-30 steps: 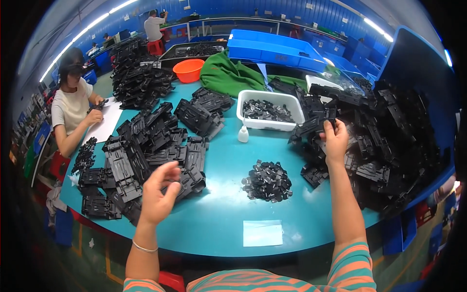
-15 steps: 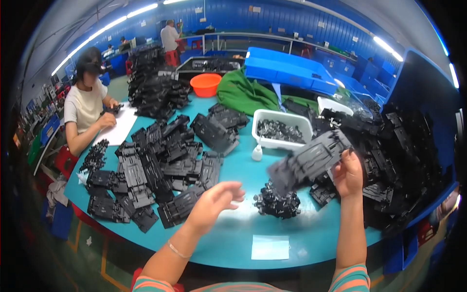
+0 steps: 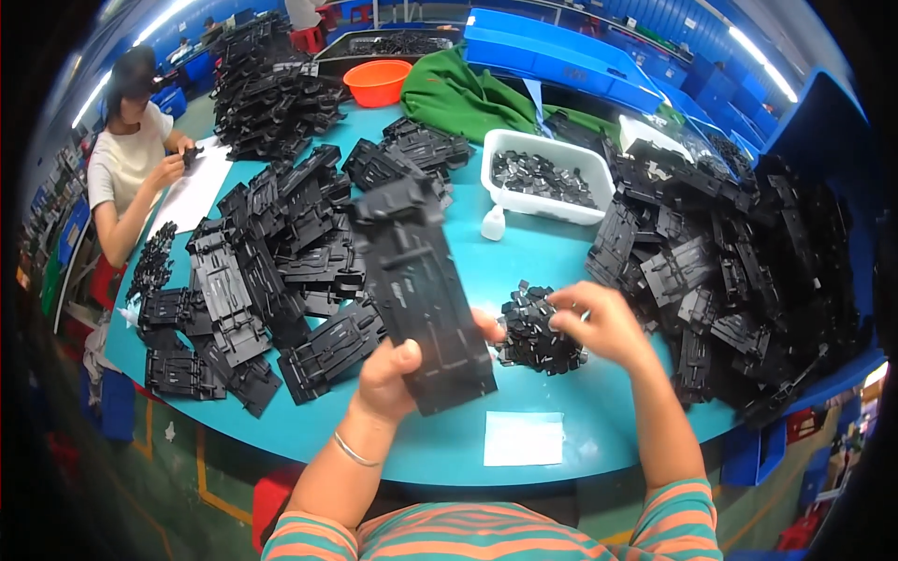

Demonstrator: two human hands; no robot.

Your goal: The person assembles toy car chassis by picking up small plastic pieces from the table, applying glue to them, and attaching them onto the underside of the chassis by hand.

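Observation:
My left hand (image 3: pixel 391 379) is closed around a long black plastic chassis plate (image 3: pixel 423 290), holding it tilted up above the table. The plate has ribs and bracket shapes at its top end; my thumb lies on its face and fingertips show at its right edge. My right hand (image 3: pixel 603 323) is at the right side of a pile of small black clip-like parts (image 3: pixel 538 337). Its thumb and forefinger are apart over the pile, and no part shows between them. A white paper slip (image 3: pixel 524 438) lies on the table nearer to me.
Stacks of black plates lie on the left (image 3: pixel 224 290) and right (image 3: pixel 683 266) of the teal table (image 3: pixel 440 449). Farther off are a white tub (image 3: pixel 547 210) of small parts, a white bottle (image 3: pixel 493 223), an orange bowl (image 3: pixel 377 84) and a blue bin (image 3: pixel 561 56). A co-worker (image 3: pixel 136 159) sits at left.
The chassis plate has passed from my right hand to my left and moved left, turning more upright. My right hand has moved left to the pile of small parts. The view has tilted down.

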